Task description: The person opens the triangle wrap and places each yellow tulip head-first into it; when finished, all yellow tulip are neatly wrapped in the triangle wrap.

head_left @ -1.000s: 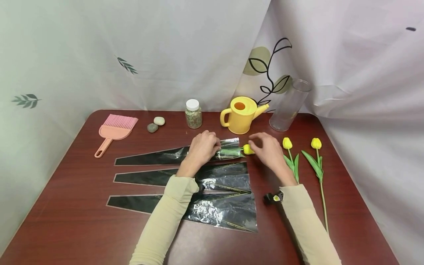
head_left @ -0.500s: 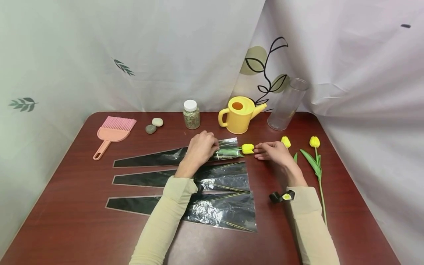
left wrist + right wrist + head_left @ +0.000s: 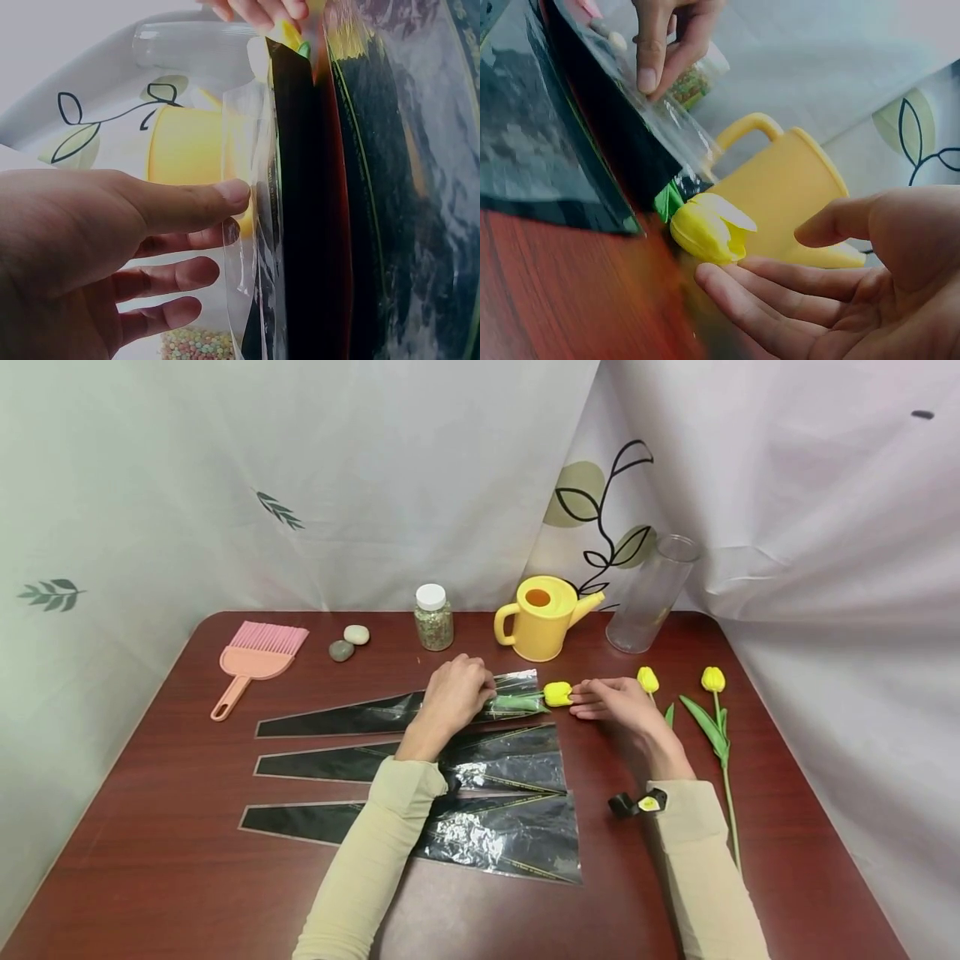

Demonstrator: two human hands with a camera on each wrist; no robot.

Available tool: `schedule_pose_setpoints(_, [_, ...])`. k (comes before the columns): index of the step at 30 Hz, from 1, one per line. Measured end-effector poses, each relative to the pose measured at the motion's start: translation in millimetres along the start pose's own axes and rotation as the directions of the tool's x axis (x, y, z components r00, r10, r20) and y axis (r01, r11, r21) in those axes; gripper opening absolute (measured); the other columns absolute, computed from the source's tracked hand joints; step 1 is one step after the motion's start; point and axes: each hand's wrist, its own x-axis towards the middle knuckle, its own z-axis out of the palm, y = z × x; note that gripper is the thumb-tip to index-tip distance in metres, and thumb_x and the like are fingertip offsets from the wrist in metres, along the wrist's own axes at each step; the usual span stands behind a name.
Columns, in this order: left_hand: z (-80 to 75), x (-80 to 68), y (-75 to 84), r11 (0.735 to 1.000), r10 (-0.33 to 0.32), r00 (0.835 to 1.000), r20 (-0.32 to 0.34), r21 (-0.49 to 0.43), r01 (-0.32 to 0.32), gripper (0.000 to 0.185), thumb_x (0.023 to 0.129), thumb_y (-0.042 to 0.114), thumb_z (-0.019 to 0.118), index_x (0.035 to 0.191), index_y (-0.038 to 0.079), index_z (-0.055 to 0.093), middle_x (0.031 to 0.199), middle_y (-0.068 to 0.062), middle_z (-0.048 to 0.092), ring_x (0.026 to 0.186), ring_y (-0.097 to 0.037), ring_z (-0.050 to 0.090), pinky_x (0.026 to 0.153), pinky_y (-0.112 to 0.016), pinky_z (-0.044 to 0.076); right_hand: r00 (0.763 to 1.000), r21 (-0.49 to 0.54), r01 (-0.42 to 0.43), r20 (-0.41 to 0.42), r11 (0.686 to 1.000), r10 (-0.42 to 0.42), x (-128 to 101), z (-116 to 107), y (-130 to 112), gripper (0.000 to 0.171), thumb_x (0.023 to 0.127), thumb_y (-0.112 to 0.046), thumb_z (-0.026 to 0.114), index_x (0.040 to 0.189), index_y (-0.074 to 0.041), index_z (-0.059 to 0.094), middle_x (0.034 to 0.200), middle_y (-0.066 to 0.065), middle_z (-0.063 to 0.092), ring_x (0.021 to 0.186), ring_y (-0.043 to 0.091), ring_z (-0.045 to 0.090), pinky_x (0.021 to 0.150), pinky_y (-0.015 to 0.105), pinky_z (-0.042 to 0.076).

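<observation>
In the head view a yellow tulip (image 3: 557,694) lies with its stem and leaves inside the farthest clear-and-black flower sleeve (image 3: 360,717), its bloom sticking out at the wide right end. My left hand (image 3: 457,693) pinches the clear upper film of that sleeve between thumb and index finger; the left wrist view shows the film lifted and the other fingers spread. My right hand (image 3: 617,706) has its fingers extended, the fingertips (image 3: 714,274) against the tip of the bloom. Its thumb stands apart from the flower.
Two more sleeves (image 3: 517,758) (image 3: 510,839) lie nearer me. Two yellow tulips (image 3: 647,680) (image 3: 713,679) lie at the right. Along the back stand a jar (image 3: 434,620), a yellow watering can (image 3: 542,625) and a clear vase (image 3: 651,597). Stones (image 3: 342,650) and a pink brush (image 3: 258,660) lie left.
My right hand has gone from above the bloom to its right side, with fingers straightened. The tulip has shifted slightly left, into the sleeve. My left hand keeps its pinch.
</observation>
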Motion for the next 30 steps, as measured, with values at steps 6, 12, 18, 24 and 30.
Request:
schedule_pose_setpoints(6, [-0.8,0.7,1.7,1.0,0.003,1.0,-0.01,0.003,-0.003,0.004,0.086,0.02,0.077,0.083,0.017,0.078,0.083,0.003,0.064,0.08,-0.02,0.055,0.07,-0.038,0.051,0.998,0.072,0.04,0.043,0.997,-0.043,1,13,0,0.038,0.105,-0.016,0.045,0.124,0.014,0.057,0.118,0.032,0.061,0.103,0.037,0.066,0.087,0.042,0.053])
schedule_pose_setpoints(12, [-0.2,2.8,4.1,1.0,0.015,1.0,-0.017,0.01,-0.015,0.004,0.087,0.019,0.077,0.083,0.018,0.078,0.082,0.004,0.063,0.078,-0.019,0.054,0.07,-0.036,0.05,0.999,0.101,0.038,0.007,0.994,-0.039,4,30,0,0.034,0.103,-0.011,0.047,0.123,0.015,0.058,0.116,0.03,0.063,0.1,0.031,0.068,0.086,0.038,0.053])
schedule_pose_setpoints(18, [-1.2,6.0,5.4,1.0,0.024,1.0,-0.017,0.007,-0.024,0.004,0.087,0.019,0.076,0.084,0.017,0.078,0.084,0.003,0.063,0.08,-0.02,0.054,0.071,-0.037,0.05,0.998,0.063,0.066,-0.013,0.996,-0.066,5,37,-2,0.033,0.103,-0.009,0.046,0.121,0.014,0.06,0.115,0.03,0.063,0.098,0.027,0.069,0.085,0.037,0.053])
schedule_pose_setpoints(24, [-2.8,5.2,4.5,1.0,0.007,1.0,-0.005,0.021,-0.007,0.009,0.087,0.023,0.077,0.093,0.016,0.078,0.091,0.001,0.064,0.086,-0.021,0.056,0.074,-0.037,0.05,0.992,0.019,0.126,-0.028,0.992,-0.126,-4,26,-5,0.034,0.103,-0.01,0.047,0.123,0.016,0.057,0.116,0.033,0.061,0.104,0.037,0.065,0.086,0.039,0.053])
schedule_pose_setpoints(30, [-9.6,-11.5,13.3,1.0,0.01,1.0,-0.012,0.017,-0.009,0.019,0.087,0.026,0.076,0.101,0.014,0.077,0.095,0.0,0.064,0.087,-0.021,0.056,0.072,-0.037,0.051,0.977,-0.191,0.185,-0.066,0.964,-0.2,-34,-7,-9,0.036,0.103,-0.015,0.052,0.122,0.014,0.059,0.114,0.031,0.063,0.104,0.039,0.064,0.086,0.037,0.053])
